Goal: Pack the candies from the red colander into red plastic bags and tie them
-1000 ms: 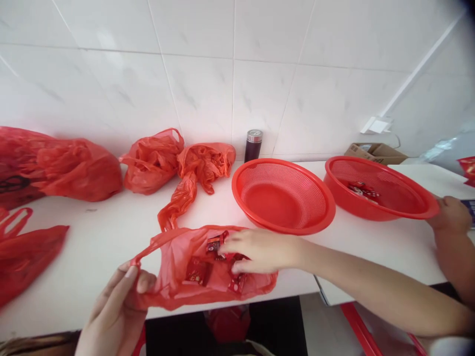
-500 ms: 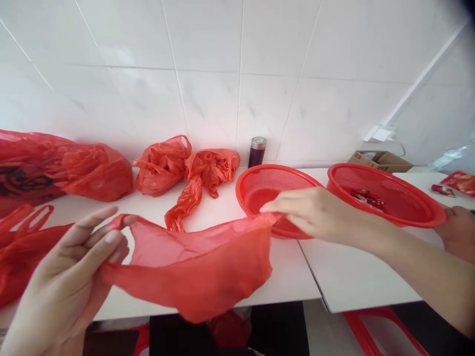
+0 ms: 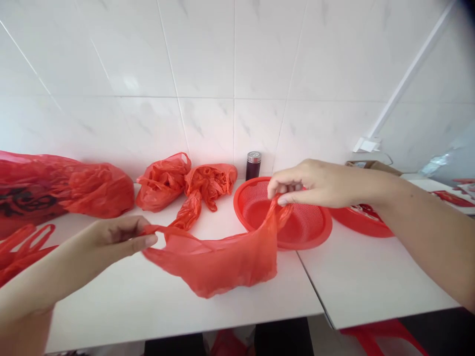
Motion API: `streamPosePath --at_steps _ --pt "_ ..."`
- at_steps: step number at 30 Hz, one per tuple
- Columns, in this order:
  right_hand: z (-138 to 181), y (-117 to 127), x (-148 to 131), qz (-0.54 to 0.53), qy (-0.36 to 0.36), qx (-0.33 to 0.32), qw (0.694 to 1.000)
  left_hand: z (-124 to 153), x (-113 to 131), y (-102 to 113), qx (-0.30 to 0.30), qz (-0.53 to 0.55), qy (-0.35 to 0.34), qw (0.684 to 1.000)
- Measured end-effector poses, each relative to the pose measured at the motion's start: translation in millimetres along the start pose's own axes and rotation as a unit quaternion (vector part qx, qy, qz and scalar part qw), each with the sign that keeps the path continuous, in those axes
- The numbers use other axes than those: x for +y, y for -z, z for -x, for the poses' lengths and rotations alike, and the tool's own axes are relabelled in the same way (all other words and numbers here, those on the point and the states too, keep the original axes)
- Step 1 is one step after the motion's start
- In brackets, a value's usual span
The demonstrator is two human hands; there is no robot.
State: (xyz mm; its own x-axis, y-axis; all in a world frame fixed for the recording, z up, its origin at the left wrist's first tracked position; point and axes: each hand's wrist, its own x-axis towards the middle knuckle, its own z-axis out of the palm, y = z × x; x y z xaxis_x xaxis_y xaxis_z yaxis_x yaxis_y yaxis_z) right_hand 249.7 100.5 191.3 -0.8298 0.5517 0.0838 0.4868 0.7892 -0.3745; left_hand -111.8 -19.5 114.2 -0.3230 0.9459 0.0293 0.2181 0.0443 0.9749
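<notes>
A thin red plastic bag hangs stretched between my two hands above the white table. My left hand pinches one handle end of it between thumb and fingers. At the other end, my right hand is closed on the gathered handle, in front of a red plastic basket with perforated sides. The bag sags in the middle, and its mouth faces up. My right hand and wrist cover part of the basket's rim.
Several bunched red plastic bags lie along the tiled wall. A dark bottle with a silver lid stands behind the basket. My right forearm partly hides a second red basket holding small items. A cardboard box sits at the back right.
Both hands have moved, the right one upward, and the bag's right end is now gathered and raised. The second basket has shifted, and the hand at its right edge is out of sight.
</notes>
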Motion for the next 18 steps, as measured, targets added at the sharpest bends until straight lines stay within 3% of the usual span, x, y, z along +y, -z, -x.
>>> streamPosePath --at_steps 2,6,9,13,15,18 --pt "-3.7 7.7 -0.3 -0.030 0.009 0.005 1.000 -2.4 11.5 -11.4 -0.087 0.067 0.010 0.994" --pt "-18.7 17.8 -5.0 -0.035 -0.006 -0.001 0.999 -9.7 29.3 -40.9 -0.180 0.208 -0.038 0.961" --pt "-39.1 14.9 -16.7 -0.079 0.018 -0.014 0.997 -15.4 37.3 -62.8 -0.255 0.158 -0.049 0.953" --pt "-73.1 -7.8 -43.9 -0.157 0.117 -0.005 0.981 -21.2 41.5 -84.7 -0.304 -0.010 -0.045 0.952" --pt "-86.4 -23.0 -55.3 -0.197 0.147 0.033 0.969 -23.5 41.2 -90.1 -0.312 -0.067 -0.038 0.947" --pt "-97.5 -45.2 -55.1 -0.260 0.155 0.124 0.945 -26.8 38.2 -90.5 -0.285 -0.051 -0.001 0.957"
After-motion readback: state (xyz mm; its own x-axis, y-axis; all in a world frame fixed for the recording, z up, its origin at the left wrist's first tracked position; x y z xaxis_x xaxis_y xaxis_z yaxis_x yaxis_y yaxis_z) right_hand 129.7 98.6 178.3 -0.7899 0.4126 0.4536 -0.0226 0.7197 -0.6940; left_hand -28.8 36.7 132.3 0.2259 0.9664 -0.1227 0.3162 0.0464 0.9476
